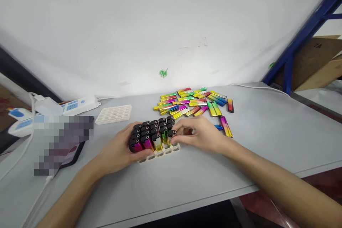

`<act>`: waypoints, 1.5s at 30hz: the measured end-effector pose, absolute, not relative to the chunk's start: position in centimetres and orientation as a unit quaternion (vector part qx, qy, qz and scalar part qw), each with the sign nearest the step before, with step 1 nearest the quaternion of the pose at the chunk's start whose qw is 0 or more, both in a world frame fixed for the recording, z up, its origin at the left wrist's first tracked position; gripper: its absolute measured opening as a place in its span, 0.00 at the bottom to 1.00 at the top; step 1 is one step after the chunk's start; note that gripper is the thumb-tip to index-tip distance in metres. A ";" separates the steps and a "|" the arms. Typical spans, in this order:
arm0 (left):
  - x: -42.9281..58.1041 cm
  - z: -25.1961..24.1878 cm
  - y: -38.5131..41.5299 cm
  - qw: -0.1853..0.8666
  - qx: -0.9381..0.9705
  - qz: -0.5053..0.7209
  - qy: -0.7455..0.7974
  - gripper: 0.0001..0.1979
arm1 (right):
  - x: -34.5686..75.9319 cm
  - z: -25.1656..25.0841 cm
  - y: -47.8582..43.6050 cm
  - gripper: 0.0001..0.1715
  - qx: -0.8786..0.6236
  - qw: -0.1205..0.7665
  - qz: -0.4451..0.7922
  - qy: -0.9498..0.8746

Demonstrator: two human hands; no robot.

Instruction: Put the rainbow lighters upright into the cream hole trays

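A cream slotted tray (160,153) sits on the grey table near me, packed with several upright iridescent lighters (149,131) with black tops. My left hand (121,149) wraps around the tray's left side, fingers curled against the front-left lighters. My right hand (199,135) reaches in from the right, its fingertips pinching a black-topped lighter (171,134) at the tray's right edge. Behind the tray lies a loose pile of rainbow-coloured lighters (192,101), all flat on the table.
An empty cream tray (114,114) lies at the back left. White power strips (72,105) with cables and a dark phone (71,156) rest at the left. A wall rises behind; a blue rack post (294,48) and cardboard boxes stand at the right.
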State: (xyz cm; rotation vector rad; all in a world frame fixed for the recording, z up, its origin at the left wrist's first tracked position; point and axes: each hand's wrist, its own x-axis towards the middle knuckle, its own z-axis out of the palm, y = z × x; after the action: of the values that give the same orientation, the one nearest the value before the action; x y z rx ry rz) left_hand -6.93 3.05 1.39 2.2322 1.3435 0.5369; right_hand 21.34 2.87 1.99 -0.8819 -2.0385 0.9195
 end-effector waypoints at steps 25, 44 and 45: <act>-6.9 1.5 3.1 0.242 0.814 0.185 0.495 0.28 | 19.8 1.8 1.8 0.24 -0.410 0.242 0.003 -0.879; -7.2 1.2 3.2 0.227 0.817 0.192 0.494 0.30 | 19.9 1.9 1.8 0.40 -0.420 0.255 0.066 -0.869; -7.2 1.2 3.2 0.227 0.817 0.192 0.494 0.29 | 19.9 2.0 1.7 0.40 -0.414 0.260 0.076 -0.869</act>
State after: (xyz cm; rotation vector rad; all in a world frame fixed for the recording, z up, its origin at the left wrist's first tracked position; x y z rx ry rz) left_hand -7.25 3.22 1.17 2.2513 1.3613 0.5283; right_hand 19.95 1.75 2.03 -1.1220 -2.3538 0.2059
